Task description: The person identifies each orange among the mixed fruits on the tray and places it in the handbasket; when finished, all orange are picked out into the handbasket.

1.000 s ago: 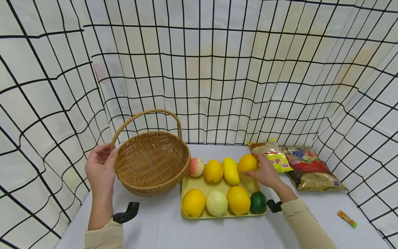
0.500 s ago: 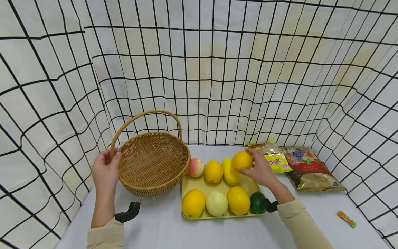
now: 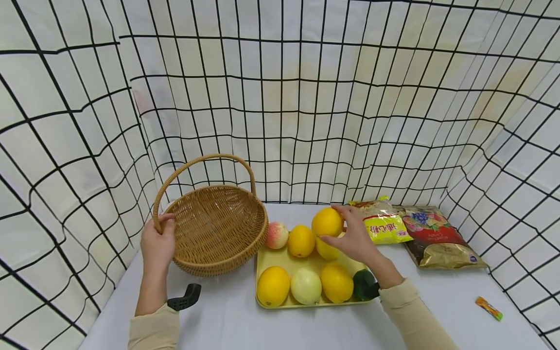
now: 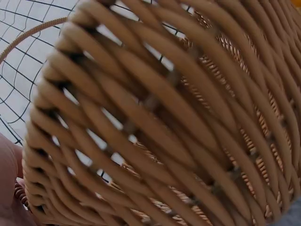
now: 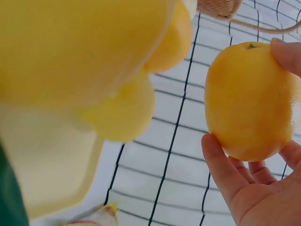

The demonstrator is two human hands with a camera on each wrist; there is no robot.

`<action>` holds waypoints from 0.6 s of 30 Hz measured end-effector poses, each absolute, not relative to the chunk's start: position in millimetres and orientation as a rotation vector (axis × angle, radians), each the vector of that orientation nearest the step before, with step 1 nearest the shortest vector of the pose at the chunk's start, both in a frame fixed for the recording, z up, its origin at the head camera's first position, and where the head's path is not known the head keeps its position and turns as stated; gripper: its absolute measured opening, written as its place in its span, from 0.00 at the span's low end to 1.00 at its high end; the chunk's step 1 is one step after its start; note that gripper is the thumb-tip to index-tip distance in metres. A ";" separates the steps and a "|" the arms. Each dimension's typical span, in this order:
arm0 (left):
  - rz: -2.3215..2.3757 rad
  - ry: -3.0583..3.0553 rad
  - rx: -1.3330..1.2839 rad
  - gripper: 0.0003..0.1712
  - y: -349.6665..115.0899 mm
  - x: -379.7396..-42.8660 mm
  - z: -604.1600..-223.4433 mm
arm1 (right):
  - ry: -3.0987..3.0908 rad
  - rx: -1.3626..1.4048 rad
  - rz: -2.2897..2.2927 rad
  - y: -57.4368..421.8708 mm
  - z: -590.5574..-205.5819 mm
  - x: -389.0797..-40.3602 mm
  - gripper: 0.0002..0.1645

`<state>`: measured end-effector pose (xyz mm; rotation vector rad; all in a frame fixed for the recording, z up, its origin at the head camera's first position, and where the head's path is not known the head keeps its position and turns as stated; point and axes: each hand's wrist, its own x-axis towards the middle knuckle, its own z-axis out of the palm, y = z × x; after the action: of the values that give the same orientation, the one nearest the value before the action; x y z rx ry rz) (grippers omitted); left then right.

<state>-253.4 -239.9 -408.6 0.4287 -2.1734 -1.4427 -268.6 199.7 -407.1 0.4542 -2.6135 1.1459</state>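
orange fruit [image 3: 326,222] pinched between thumb and fingers of right hand [image 3: 358,238]; left hand [image 3: 158,244] grips basket handle [image 3: 220,156].

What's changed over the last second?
The right hand, holding an orange, moved left toward the basket; the orange now partly hides the mango in the head view. The left hand shifted slightly right at the basket handle. No release shows. Basket, tray, other fruit and snack bags stayed put.
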 end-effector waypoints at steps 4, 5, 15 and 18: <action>-1.397 -2.166 0.380 0.18 -241.1 -255.6 -412.6 | -2.591 0.487 1.150 186.7 -405.7 -269.0 0.47; -1.388 -2.167 0.370 0.17 -241.2 -256.3 -413.9 | -2.590 0.496 1.158 183.5 -405.5 -269.0 0.47; -1.361 -2.153 0.370 0.15 -238.1 -260.4 -421.6 | -2.571 0.552 1.268 151.1 -409.4 -269.6 0.46; -1.369 -2.140 0.398 0.16 -237.3 -260.2 -421.4 | -2.564 0.588 1.287 140.7 -410.5 -269.5 0.47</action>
<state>-260.2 -237.3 -421.4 0.3978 -2.1397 -1.3685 -269.5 140.7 -410.5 0.5877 -2.5641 1.2872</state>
